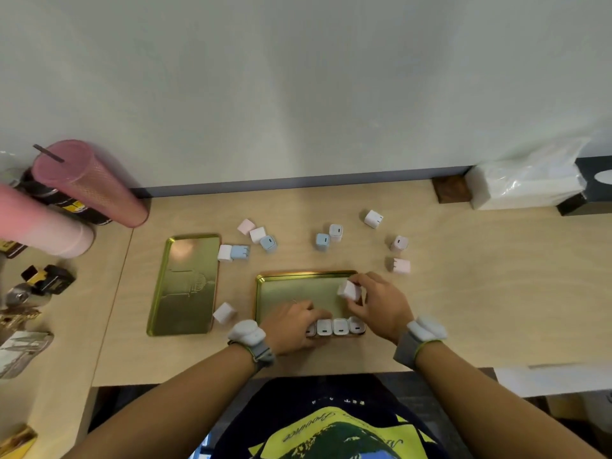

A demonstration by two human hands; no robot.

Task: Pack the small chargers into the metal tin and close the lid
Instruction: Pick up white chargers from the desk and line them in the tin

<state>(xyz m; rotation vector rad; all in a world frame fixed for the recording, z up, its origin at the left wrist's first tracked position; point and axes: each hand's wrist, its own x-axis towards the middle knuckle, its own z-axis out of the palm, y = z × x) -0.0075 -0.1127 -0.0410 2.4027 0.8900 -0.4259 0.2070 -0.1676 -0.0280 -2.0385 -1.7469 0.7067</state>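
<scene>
Right hand (381, 303) pinches a white cube-shaped charger (348, 290) between thumb and fingertips over the shallow gold metal tin (298, 286) at the desk's near edge. Left hand (291, 326), fingers curled, presses on the row of white chargers (339, 326) along the tin's near wall (grasp unclear). Gold rectangular lid (185, 286) lies left, embossed, unreadable. Loose pink, white and blue chargers (268, 242) lie scattered beyond.

It looks like a home or office desk: a pale wood-grain surface (463, 293) against a plain wall (298, 77), with pink tumblers (89, 183) at far left and a wrapped tissue pack (526, 183) at far right.
</scene>
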